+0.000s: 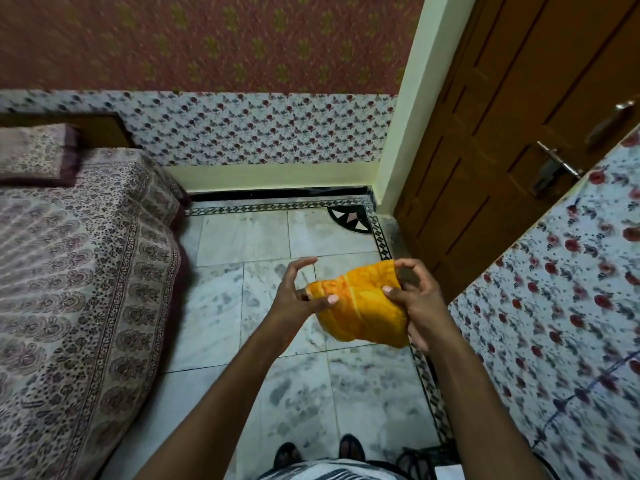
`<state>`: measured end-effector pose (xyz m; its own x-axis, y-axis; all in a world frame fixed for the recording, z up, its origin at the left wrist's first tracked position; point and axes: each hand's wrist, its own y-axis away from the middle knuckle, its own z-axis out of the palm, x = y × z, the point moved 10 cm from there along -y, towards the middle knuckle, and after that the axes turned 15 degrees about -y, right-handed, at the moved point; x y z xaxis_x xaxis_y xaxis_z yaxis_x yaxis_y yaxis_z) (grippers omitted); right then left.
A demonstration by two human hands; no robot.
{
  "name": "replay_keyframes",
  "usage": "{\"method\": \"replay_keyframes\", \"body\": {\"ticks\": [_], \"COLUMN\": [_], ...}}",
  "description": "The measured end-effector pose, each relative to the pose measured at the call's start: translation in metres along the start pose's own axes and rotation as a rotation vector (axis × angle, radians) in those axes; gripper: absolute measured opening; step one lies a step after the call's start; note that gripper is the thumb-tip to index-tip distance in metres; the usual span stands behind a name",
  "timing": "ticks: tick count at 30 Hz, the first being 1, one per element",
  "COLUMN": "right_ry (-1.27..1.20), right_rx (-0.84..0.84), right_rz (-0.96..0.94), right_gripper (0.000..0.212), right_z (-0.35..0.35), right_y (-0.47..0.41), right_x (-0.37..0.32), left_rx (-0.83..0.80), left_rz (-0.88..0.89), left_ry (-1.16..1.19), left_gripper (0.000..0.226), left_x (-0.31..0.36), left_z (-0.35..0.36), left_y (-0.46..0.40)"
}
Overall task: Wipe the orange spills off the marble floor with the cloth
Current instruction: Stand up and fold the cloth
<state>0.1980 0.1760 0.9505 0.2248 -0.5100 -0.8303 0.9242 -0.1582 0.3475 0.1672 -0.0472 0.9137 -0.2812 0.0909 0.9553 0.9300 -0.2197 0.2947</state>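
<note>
Both hands, left and right, pinch the orange cloth, held bunched in the air above the marble floor, right of the bed. No orange spills discernible. Risk: loosely bunched cloth may smear rather than lift.

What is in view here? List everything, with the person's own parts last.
cloth: one, orange, held up between both hands
floor: grey-white marble tiles, patterned border; no orange spills visible
bed: one, patterned cover, left
pillow: one, patterned, at the bed's head
door: one, brown wood, metal latch, right
walls: floral print
left hand: pinching the cloth's left end
right hand: gripping the cloth's right side
feet: two, bottom edge
</note>
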Motion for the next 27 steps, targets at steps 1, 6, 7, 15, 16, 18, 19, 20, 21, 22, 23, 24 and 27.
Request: {"method": "replay_keyframes", "body": {"ticks": [1, 6, 7, 15, 16, 18, 19, 20, 21, 22, 23, 24, 27], "right_ry": [0.014, -0.001, 0.029, 0.301, 0.370, 0.567, 0.666, 0.747, 0.813, 0.871, 0.919, 0.953, 1.024], "right_rx": [0.011, -0.025, -0.019, 0.032, 0.025, 0.020, 0.037, 0.058, 0.078, 0.079, 0.069, 0.065, 0.080], "right_rz": [-0.013, -0.104, -0.128, -0.279, -0.306, -0.353, -0.374, -0.391, -0.401, -0.394, -0.363, -0.321, -0.293], "right_gripper": [0.048, 0.059, 0.053, 0.071, 0.068, 0.058, 0.052, 0.048, 0.047, 0.049, 0.055, 0.062, 0.062], "right_z": [-0.002, -0.005, -0.005, -0.005, -0.002, 0.007, 0.009, 0.010, 0.009, 0.009, 0.008, 0.005, -0.003], "right_y": [-0.001, -0.001, -0.001, 0.012, 0.014, 0.019, 0.021, 0.021, 0.022, 0.021, 0.021, 0.021, 0.029], "right_x": [-0.001, -0.008, -0.009, -0.014, -0.016, -0.017, -0.018, -0.020, -0.022, -0.022, -0.020, -0.017, -0.012], "left_rx": [0.014, 0.098, 0.105, 0.055, 0.048, 0.011, -0.008, -0.017, -0.026, -0.024, -0.012, -0.001, 0.033], "left_rz": [0.052, 0.177, 0.193, 0.285, 0.311, 0.361, 0.386, 0.398, 0.400, 0.398, 0.407, 0.429, 0.480], "left_ry": [-0.094, -0.308, -0.359, -0.743, -0.827, -0.943, -0.980, -1.012, -1.032, -1.035, -1.019, -0.999, -0.999], "left_gripper": [0.073, 0.045, 0.044, 0.068, 0.061, 0.050, 0.047, 0.043, 0.040, 0.036, 0.032, 0.029, 0.023], "left_x": [0.008, 0.031, 0.034, 0.037, 0.041, 0.047, 0.048, 0.048, 0.047, 0.047, 0.048, 0.050, 0.049], "left_z": [-0.001, -0.005, -0.006, 0.001, 0.003, 0.009, 0.012, 0.012, 0.011, 0.009, 0.008, 0.009, 0.016], "left_y": [0.001, 0.001, 0.000, 0.001, 0.001, 0.000, -0.001, -0.003, -0.006, -0.007, -0.007, -0.007, -0.004]}}
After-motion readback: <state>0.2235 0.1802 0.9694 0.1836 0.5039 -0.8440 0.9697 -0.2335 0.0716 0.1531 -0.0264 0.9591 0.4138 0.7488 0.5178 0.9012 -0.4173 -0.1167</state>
